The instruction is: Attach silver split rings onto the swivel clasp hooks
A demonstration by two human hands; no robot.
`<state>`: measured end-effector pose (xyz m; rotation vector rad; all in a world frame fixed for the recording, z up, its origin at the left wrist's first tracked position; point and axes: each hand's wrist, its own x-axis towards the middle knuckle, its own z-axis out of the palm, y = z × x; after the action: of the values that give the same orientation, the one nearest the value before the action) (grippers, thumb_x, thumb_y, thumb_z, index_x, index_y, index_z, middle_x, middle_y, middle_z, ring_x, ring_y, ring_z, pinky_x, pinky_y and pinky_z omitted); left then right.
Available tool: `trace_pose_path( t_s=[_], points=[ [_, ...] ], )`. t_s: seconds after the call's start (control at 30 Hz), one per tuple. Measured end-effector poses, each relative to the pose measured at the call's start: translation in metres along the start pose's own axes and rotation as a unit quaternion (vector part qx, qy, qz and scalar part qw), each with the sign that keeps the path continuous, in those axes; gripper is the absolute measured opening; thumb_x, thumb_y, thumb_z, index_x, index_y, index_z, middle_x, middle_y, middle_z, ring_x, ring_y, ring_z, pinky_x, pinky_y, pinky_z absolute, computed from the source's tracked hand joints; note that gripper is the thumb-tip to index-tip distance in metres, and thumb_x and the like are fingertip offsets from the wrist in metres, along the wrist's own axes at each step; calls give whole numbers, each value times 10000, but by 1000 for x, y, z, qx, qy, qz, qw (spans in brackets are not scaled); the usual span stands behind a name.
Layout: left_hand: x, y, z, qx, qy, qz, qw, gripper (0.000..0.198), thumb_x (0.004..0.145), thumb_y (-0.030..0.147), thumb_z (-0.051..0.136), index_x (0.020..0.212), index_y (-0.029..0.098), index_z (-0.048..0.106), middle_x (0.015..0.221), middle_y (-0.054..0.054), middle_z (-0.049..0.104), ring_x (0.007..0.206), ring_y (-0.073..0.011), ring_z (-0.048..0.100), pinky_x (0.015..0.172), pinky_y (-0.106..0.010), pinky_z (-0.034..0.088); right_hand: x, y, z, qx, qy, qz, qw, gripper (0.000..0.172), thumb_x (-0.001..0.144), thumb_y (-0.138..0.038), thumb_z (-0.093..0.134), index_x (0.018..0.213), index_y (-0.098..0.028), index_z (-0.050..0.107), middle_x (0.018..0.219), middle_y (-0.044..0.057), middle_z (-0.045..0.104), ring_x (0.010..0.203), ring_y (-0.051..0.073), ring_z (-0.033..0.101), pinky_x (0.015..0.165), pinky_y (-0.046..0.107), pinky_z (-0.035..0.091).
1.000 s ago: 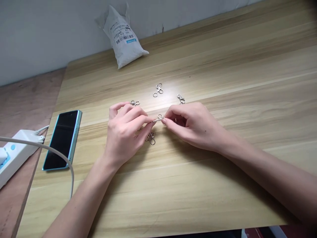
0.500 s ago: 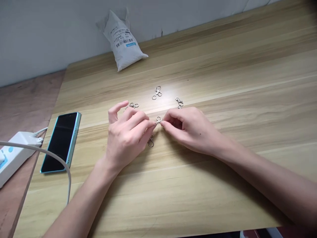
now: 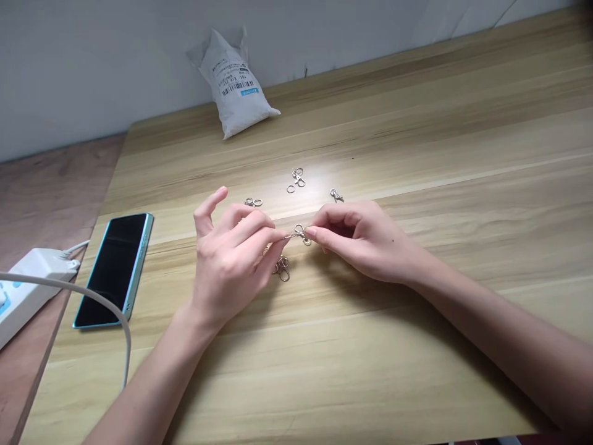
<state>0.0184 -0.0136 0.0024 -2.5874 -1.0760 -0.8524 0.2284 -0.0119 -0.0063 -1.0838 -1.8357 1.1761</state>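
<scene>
Between my two hands, just above the table, is a small silver lobster clasp (image 3: 300, 232) with rings on it. My left hand (image 3: 234, 250) pinches its left end between thumb and index finger, the little finger raised. On the right, the thumb and index finger of my right hand (image 3: 359, 241) pinch the clasp's other side. Close under my left fingertips lies another clasp with rings (image 3: 282, 269), partly hidden by the hand. Beyond the hands lie a clasp (image 3: 252, 202) on the left, a clasp (image 3: 299, 178) beside a loose split ring (image 3: 290, 189), and a clasp (image 3: 336, 195) on the right.
A phone with a light blue edge (image 3: 113, 269) lies at the left of the wooden table (image 3: 370, 364). A white power strip (image 3: 39, 275) and its cable (image 3: 104, 298) are beside it. A white labelled parcel bag (image 3: 241, 93) rests at the back against the wall.
My hands have drawn slightly apart, and more of the clasp and its rings shows between the fingertips. The whole view has shifted a little.
</scene>
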Motion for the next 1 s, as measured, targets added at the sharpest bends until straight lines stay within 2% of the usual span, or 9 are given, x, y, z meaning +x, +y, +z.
trace_pose_path(
  t_s=[0.17, 0.3, 0.4, 0.53, 0.67, 0.8, 0.87, 0.93, 1.0],
  points=[
    [-1, 0, 3, 1, -8, -2, 1000, 103, 828, 170, 666, 747, 220, 627, 726, 32, 687, 749, -175, 627, 1055, -540, 342, 0, -1, 3, -11, 12, 17, 1000, 235, 900, -221, 570, 679, -146, 600, 564, -48, 491, 492, 63, 401, 479, 208, 323],
    [0, 4, 5, 28, -4, 10, 1000, 138, 835, 154, 645, 715, 210, 606, 725, 24, 692, 745, -180, 629, 1060, -539, 340, -3, -3, 10, -118, 45, -8, 992, 205, 884, -204, 567, 691, -149, 608, 574, -29, 531, 519, 79, 437, 507, 225, 310],
    [0, 8, 6, 51, -3, 15, 999, 164, 833, 134, 633, 690, 205, 598, 721, 20, 692, 766, -187, 635, 1071, -531, 334, -6, -3, 17, -220, 78, -21, 972, 184, 879, -196, 552, 710, -149, 609, 600, -10, 572, 511, 86, 439, 511, 242, 276],
    [0, 12, 6, 70, -8, 10, 997, 168, 836, 124, 614, 688, 202, 606, 725, 14, 690, 778, -192, 638, 1089, -530, 317, -8, -3, 26, -334, 123, -64, 932, 239, 902, -222, 512, 686, -150, 584, 564, -2, 579, 469, 91, 409, 493, 259, 225],
    [1, 16, 7, 62, -6, -7, 998, 170, 843, 136, 602, 686, 200, 599, 717, 13, 680, 762, -188, 641, 1088, -533, 321, -9, -4, 29, -380, 149, -117, 905, 273, 921, -214, 489, 673, -150, 579, 556, 12, 593, 471, 102, 426, 486, 271, 220],
    [-1, 17, 7, 41, -12, -24, 999, 163, 845, 136, 597, 696, 201, 601, 721, 11, 672, 756, -183, 643, 1093, -528, 317, -10, -3, 30, -417, 140, -157, 884, 308, 934, -172, 459, 656, -146, 589, 573, 31, 603, 496, 112, 444, 508, 281, 252],
    [-3, 15, 7, 15, -17, -38, 999, 147, 847, 140, 602, 716, 205, 610, 737, 10, 676, 764, -180, 643, 1094, -528, 313, -9, -1, 28, -405, 128, -151, 892, 303, 932, -165, 463, 666, -141, 605, 591, 39, 612, 508, 117, 450, 514, 284, 263],
    [-4, 11, 7, -35, -26, -74, 996, 123, 853, 160, 618, 742, 212, 622, 760, 12, 679, 796, -177, 643, 1099, -535, 300, -7, 1, 25, -318, 115, -116, 934, 261, 935, -190, 490, 727, -134, 637, 622, 32, 625, 516, 109, 453, 517, 269, 292],
    [-6, 7, 6, -94, -42, -119, 988, 95, 856, 183, 639, 768, 218, 636, 791, 12, 678, 844, -173, 641, 1113, -542, 276, -4, 3, 19, -174, 92, -66, 978, 213, 942, -224, 518, 804, -138, 656, 653, 12, 626, 534, 98, 462, 525, 243, 334]
  ],
)
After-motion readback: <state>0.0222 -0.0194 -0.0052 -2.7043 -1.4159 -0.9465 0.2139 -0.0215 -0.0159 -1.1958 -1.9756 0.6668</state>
